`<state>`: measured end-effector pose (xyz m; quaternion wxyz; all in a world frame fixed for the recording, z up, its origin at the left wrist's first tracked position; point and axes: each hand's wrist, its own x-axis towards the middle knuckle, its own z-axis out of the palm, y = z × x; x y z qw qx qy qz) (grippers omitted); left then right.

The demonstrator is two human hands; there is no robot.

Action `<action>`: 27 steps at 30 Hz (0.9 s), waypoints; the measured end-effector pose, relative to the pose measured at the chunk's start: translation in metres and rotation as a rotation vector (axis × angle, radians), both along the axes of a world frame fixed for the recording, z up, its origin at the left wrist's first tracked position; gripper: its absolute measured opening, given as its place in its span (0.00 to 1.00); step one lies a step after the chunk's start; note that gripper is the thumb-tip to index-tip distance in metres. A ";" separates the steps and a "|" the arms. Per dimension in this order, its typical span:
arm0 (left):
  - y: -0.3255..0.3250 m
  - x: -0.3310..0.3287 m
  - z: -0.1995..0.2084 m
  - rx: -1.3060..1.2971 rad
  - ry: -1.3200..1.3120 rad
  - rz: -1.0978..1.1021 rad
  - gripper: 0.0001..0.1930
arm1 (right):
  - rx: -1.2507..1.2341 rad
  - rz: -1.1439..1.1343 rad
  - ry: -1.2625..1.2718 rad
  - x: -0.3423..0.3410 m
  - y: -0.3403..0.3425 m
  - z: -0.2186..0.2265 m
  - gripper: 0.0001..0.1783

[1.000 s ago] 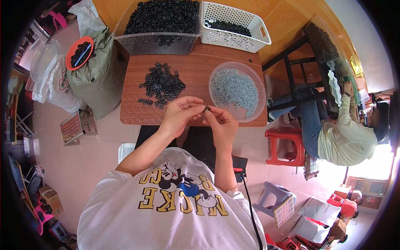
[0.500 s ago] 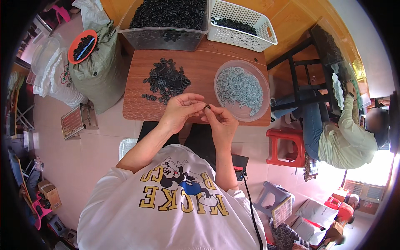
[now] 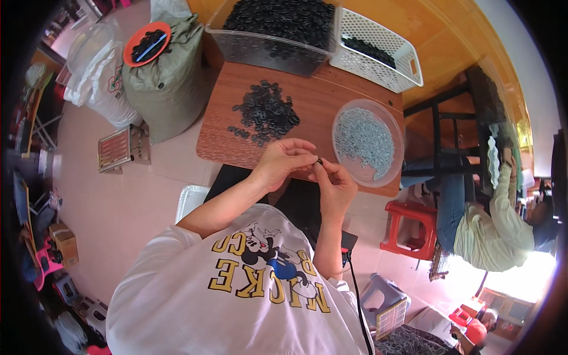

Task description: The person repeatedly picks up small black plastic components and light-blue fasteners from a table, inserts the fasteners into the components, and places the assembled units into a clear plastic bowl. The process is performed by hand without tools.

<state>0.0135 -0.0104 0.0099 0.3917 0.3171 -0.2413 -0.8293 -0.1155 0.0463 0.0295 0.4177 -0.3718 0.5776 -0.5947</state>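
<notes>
Head view: both hands met at the centre of the frame, above the near edge of the wooden table (image 3: 331, 106). The left hand (image 3: 283, 163) was curled, its fingertips pinching a small black part (image 3: 320, 161). The right hand (image 3: 335, 184) was pressed in from the lower right, its fingertips closed on the same part. The part was too small to make out its shape. A loose pile of black parts (image 3: 265, 112) lay on the table just above the hands. A round clear bowl of grey pieces (image 3: 368, 141) stood right of centre. A clear bin (image 3: 278, 29) heaped with black parts and a white basket (image 3: 378, 53) sat at the top of the frame. A second person (image 3: 491, 225) sat at the right edge
</notes>
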 end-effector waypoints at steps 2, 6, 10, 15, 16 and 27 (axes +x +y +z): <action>0.000 0.002 0.002 -0.027 0.006 0.012 0.12 | 0.001 0.007 0.001 0.001 0.000 -0.003 0.06; 0.001 0.006 -0.002 -0.063 -0.034 -0.050 0.12 | 0.002 0.014 -0.001 0.001 0.000 -0.006 0.06; 0.000 0.007 -0.001 -0.112 -0.058 -0.101 0.12 | -0.008 0.025 0.000 0.002 0.000 -0.005 0.06; -0.003 0.010 0.000 -0.187 -0.064 -0.166 0.11 | 0.000 0.041 0.009 0.001 0.002 -0.005 0.06; -0.003 0.011 -0.001 -0.171 -0.059 -0.163 0.11 | 0.005 0.039 -0.005 0.001 0.003 -0.004 0.06; 0.001 0.013 -0.009 -0.030 0.060 -0.045 0.06 | 0.025 0.075 -0.073 0.002 0.002 -0.006 0.08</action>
